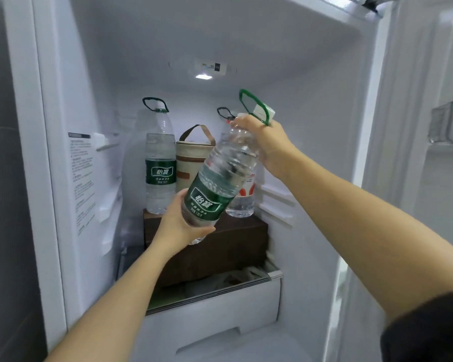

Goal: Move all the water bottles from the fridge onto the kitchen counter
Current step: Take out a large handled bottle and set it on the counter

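Note:
A large clear water bottle with a green label [215,189] hangs tilted inside the open fridge, its neck up to the right. My right hand [267,145] grips its neck just below the green carry loop. My left hand [183,220] cups its base from below. A second green-label bottle [160,163] stands upright at the back left on a dark brown box [236,246]. Behind the tilted bottle stands a third bottle with a red-and-white label [243,199], partly hidden.
A beige cylindrical bag with a brown handle [191,160] stands between the upright bottles. Below the box is a white drawer [215,307] holding packets. The fridge's white walls close in left and right, and the open door's shelf [447,124] is at far right.

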A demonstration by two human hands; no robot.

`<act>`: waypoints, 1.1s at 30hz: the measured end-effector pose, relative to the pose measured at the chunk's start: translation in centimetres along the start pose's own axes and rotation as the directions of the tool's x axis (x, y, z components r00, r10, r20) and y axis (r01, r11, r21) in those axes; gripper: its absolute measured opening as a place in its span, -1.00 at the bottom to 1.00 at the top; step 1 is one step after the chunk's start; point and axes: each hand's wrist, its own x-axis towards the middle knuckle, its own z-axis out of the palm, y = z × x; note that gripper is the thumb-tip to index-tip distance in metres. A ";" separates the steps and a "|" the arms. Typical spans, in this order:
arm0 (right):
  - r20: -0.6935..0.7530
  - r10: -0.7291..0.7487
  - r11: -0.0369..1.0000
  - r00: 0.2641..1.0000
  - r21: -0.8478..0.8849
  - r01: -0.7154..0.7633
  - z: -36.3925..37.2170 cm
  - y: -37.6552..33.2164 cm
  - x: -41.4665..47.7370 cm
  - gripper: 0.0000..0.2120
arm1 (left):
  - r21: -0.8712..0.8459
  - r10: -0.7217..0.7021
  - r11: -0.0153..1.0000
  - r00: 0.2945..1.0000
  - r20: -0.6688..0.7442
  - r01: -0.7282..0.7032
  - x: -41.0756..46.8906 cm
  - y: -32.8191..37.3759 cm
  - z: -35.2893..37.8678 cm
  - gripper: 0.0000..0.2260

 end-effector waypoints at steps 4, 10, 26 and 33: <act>-0.096 -0.045 0.991 0.994 0.119 0.056 -1.7 1.1 -2.1 -0.72 | 0.046 0.047 0.998 0.999 -0.017 -0.046 -0.4 0.7 0.6 -0.16; -0.154 -0.096 0.978 0.983 0.167 0.122 -4.0 0.6 -5.0 -0.82 | 0.130 0.134 0.983 0.990 -0.034 -0.129 -1.1 1.8 1.7 -0.21; -0.368 -0.069 0.927 0.927 0.319 0.195 -9.3 -4.3 -14.2 -0.90 | -0.886 -0.144 0.455 0.989 0.032 0.095 -9.9 6.9 6.4 -0.35; -0.170 -0.100 0.927 0.980 0.342 0.154 -12.3 -5.4 -18.2 -0.89 | -0.954 -0.342 0.243 0.936 0.083 0.174 -13.7 11.1 6.7 -0.51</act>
